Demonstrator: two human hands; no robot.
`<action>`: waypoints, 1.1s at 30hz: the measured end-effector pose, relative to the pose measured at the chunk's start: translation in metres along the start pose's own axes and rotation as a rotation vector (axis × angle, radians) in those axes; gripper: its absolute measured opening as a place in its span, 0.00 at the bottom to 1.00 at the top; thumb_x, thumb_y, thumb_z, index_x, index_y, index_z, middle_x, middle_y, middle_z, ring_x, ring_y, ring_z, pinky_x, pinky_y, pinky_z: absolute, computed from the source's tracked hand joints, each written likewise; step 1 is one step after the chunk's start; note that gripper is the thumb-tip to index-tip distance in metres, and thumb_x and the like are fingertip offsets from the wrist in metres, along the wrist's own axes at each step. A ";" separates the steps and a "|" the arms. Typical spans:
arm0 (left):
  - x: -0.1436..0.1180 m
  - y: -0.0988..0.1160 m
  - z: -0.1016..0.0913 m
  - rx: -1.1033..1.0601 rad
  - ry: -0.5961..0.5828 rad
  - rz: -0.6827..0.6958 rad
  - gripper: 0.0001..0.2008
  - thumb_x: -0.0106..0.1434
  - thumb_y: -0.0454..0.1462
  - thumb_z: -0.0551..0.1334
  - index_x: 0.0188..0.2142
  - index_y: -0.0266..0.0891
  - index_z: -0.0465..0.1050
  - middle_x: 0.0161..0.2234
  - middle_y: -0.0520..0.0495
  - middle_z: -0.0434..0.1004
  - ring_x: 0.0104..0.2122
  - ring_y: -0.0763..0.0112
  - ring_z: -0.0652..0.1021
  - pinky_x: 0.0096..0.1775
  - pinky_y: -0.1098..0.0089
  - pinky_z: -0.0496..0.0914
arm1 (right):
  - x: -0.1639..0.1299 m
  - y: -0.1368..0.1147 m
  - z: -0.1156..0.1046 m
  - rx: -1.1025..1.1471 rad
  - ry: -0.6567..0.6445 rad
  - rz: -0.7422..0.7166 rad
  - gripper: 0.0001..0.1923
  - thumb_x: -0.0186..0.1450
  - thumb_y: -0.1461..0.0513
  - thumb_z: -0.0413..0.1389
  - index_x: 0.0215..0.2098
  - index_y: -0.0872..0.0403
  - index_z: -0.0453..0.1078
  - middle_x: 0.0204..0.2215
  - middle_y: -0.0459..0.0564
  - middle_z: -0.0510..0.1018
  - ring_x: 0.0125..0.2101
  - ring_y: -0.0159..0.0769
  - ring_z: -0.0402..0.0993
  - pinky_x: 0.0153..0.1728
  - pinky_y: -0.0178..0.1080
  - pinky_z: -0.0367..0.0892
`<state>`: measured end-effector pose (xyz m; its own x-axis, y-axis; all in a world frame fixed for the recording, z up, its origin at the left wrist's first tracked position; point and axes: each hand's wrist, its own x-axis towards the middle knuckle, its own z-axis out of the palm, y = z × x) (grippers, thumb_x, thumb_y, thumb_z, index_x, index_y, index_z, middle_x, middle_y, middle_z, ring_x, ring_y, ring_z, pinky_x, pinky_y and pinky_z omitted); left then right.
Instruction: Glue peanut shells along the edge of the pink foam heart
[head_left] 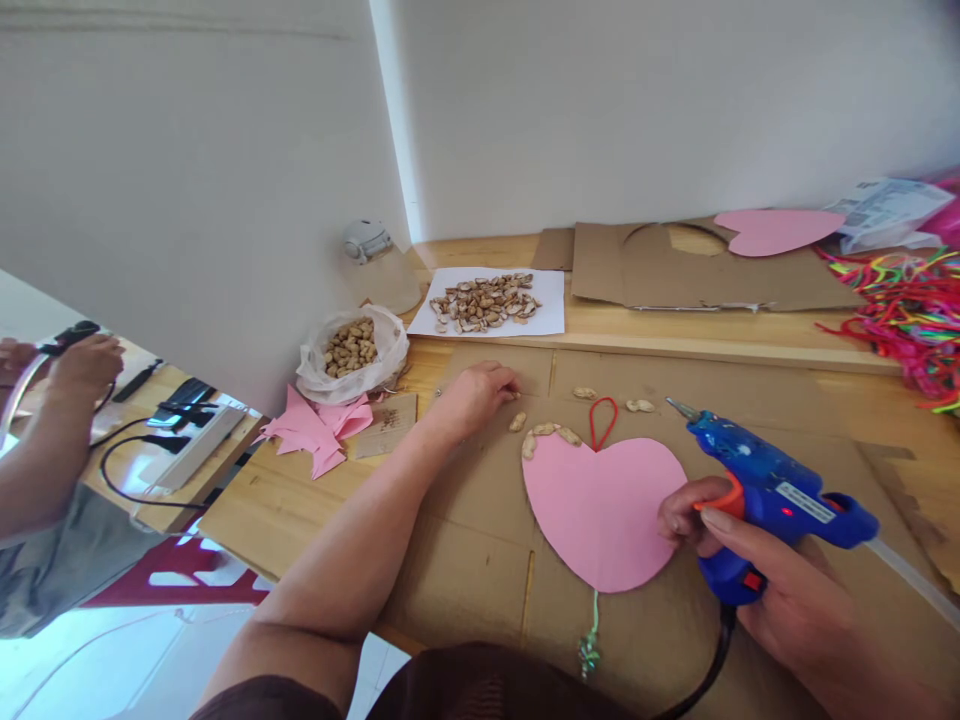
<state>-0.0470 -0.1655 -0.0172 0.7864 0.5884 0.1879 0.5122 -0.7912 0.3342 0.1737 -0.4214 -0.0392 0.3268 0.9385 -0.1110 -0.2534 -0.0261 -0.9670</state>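
Note:
My right hand (780, 590) grips a blue hot glue gun (772, 480), its fingers wrapped round the handle and orange trigger, with the nozzle pointing up and left. A pink paper heart (600, 510) lies flat below it, with a red cord loop (602, 422) at the top and a green beaded tassel (589, 652) at the bottom. Several peanuts (545, 429) sit along the heart's upper left edge. My left hand (480, 395) rests on the cardboard beyond the heart, fingers curled together; what they hold, if anything, is hidden. Beside it lies a loose peanut (517, 422).
Cardboard (465, 570) covers the table. At the back are a bag of peanuts (351, 350), peanut shells on white paper (487, 302), a cut cardboard piece (615, 265) and bright cords (915, 330). Pink scraps (315, 430) lie left. Another person's hand (86, 370) is farther left, near a power strip (191, 450).

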 end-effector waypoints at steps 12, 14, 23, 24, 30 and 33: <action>-0.003 -0.005 -0.002 -0.050 0.080 -0.064 0.11 0.66 0.30 0.60 0.44 0.39 0.78 0.44 0.46 0.83 0.45 0.65 0.81 0.50 0.66 0.72 | 0.001 -0.008 0.012 0.000 0.080 -0.008 0.11 0.58 0.51 0.66 0.27 0.49 0.78 0.25 0.49 0.76 0.28 0.37 0.71 0.29 0.35 0.69; -0.003 -0.004 -0.001 -0.072 0.088 -0.048 0.11 0.67 0.31 0.60 0.44 0.39 0.79 0.44 0.45 0.84 0.45 0.64 0.81 0.50 0.65 0.73 | 0.000 -0.007 0.011 -0.002 0.078 -0.001 0.11 0.59 0.51 0.66 0.27 0.49 0.78 0.25 0.49 0.76 0.28 0.37 0.71 0.29 0.35 0.69; -0.006 0.010 -0.004 -0.201 0.054 0.031 0.09 0.66 0.33 0.62 0.42 0.40 0.81 0.41 0.47 0.84 0.42 0.67 0.81 0.48 0.68 0.73 | -0.001 -0.003 0.008 0.010 0.055 -0.016 0.09 0.60 0.53 0.64 0.28 0.49 0.78 0.26 0.50 0.76 0.29 0.38 0.72 0.31 0.37 0.69; -0.006 0.012 -0.005 -0.198 0.035 0.029 0.08 0.65 0.34 0.63 0.42 0.40 0.81 0.40 0.47 0.84 0.42 0.67 0.81 0.48 0.68 0.72 | -0.001 -0.003 0.008 0.013 0.052 -0.018 0.09 0.60 0.53 0.64 0.29 0.49 0.78 0.26 0.50 0.76 0.29 0.38 0.71 0.31 0.38 0.69; -0.006 0.024 -0.005 -0.110 -0.019 -0.035 0.08 0.63 0.37 0.66 0.42 0.41 0.81 0.40 0.47 0.83 0.43 0.64 0.79 0.49 0.65 0.70 | -0.001 -0.002 0.008 0.025 0.062 -0.011 0.08 0.60 0.53 0.64 0.30 0.49 0.78 0.28 0.50 0.78 0.29 0.38 0.72 0.32 0.38 0.70; -0.005 0.031 -0.003 -0.051 -0.049 -0.062 0.05 0.62 0.35 0.66 0.37 0.40 0.81 0.37 0.48 0.83 0.42 0.63 0.79 0.48 0.65 0.70 | -0.001 -0.004 0.008 0.007 0.044 -0.021 0.09 0.61 0.53 0.64 0.30 0.49 0.78 0.27 0.49 0.77 0.29 0.37 0.72 0.32 0.37 0.70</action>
<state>-0.0362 -0.1922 -0.0056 0.7702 0.6263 0.1207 0.5430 -0.7431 0.3911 0.1670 -0.4197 -0.0334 0.3716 0.9229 -0.1007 -0.2522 -0.0041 -0.9677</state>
